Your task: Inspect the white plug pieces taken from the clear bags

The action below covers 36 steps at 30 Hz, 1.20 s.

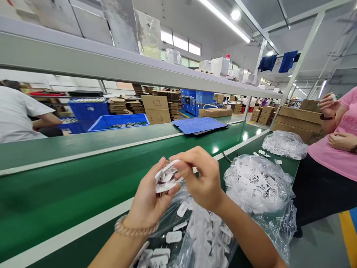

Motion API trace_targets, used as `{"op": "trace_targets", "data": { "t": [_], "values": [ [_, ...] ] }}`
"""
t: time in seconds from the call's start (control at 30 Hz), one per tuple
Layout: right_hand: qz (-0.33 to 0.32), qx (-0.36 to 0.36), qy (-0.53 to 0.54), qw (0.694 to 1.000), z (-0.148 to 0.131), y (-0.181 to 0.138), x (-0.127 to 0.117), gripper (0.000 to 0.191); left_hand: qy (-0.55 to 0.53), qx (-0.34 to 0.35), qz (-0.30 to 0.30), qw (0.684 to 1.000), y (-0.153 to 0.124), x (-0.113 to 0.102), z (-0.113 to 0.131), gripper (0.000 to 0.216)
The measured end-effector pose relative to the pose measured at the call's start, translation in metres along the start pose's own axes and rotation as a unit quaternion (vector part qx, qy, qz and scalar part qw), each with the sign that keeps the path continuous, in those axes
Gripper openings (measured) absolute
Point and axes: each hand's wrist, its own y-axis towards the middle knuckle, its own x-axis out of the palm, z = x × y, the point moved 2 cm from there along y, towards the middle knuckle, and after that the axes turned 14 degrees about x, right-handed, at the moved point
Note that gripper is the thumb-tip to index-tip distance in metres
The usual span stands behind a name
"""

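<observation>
Several small white plastic pieces with metal pins (166, 178) are bunched in my left hand (149, 199), its fingers curled around them. My right hand (202, 178) pinches the upper edge of one of these pieces between thumb and fingers. Both hands are raised above the work surface, close together. Below them lie loose white pieces (174, 237), some with pins showing, beside a clear plastic bag (206, 238) full of similar ones. My right forearm hides part of that bag.
A green conveyor belt (83, 178) runs ahead, with blue sheets (199, 125) on it. Filled clear bags (258, 184) sit to the right. A shelf (111, 61) crosses above. A person in pink (338, 137) stands at right; another in white (19, 115) is at left.
</observation>
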Motion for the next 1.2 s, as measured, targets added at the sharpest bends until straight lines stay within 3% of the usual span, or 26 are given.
{"op": "trace_targets", "data": {
  "t": [0.1, 0.17, 0.2, 0.3, 0.33, 0.43, 0.5, 0.7, 0.93, 1.2],
  "values": [
    [-0.043, 0.076, 0.082, 0.993, -0.002, 0.008, -0.012, 0.01, 0.117, 0.058, -0.089, 0.987, -0.004, -0.001, 0.013, 0.037],
    [-0.059, 0.113, 0.117, 0.985, -0.002, 0.009, -0.017, 0.004, 0.243, 0.164, -0.14, 0.946, -0.01, -0.001, 0.025, 0.034],
    [-0.064, 0.128, 0.13, 0.981, -0.002, 0.009, -0.018, 0.002, 0.312, 0.239, -0.154, 0.906, -0.014, 0.0, 0.032, 0.027],
    [-0.092, 0.161, 0.186, 0.965, -0.002, 0.007, -0.017, 0.01, 0.477, 0.471, -0.186, 0.719, -0.027, 0.006, 0.048, 0.013],
    [-0.112, 0.167, 0.212, 0.957, -0.002, 0.006, -0.016, 0.012, 0.491, 0.517, -0.192, 0.674, -0.03, 0.008, 0.051, 0.012],
    [-0.171, 0.167, 0.276, 0.931, -0.003, 0.004, -0.011, 0.01, 0.495, 0.597, -0.227, 0.589, -0.036, 0.014, 0.053, 0.012],
    [-0.19, 0.169, 0.288, 0.923, -0.004, 0.003, -0.009, 0.014, 0.477, 0.625, -0.244, 0.568, -0.038, 0.016, 0.052, 0.01],
    [-0.201, 0.155, 0.273, 0.928, -0.006, -0.003, -0.007, 0.028, 0.453, 0.647, -0.267, 0.552, -0.042, 0.012, 0.053, 0.017],
    [-0.207, 0.13, 0.243, 0.939, -0.01, -0.006, -0.007, 0.042, 0.454, 0.68, -0.255, 0.516, -0.048, 0.014, 0.056, 0.009],
    [-0.155, 0.048, 0.129, 0.978, -0.016, -0.01, -0.016, 0.041, 0.482, 0.69, -0.257, 0.475, -0.053, 0.012, 0.064, 0.006]
  ]
}}
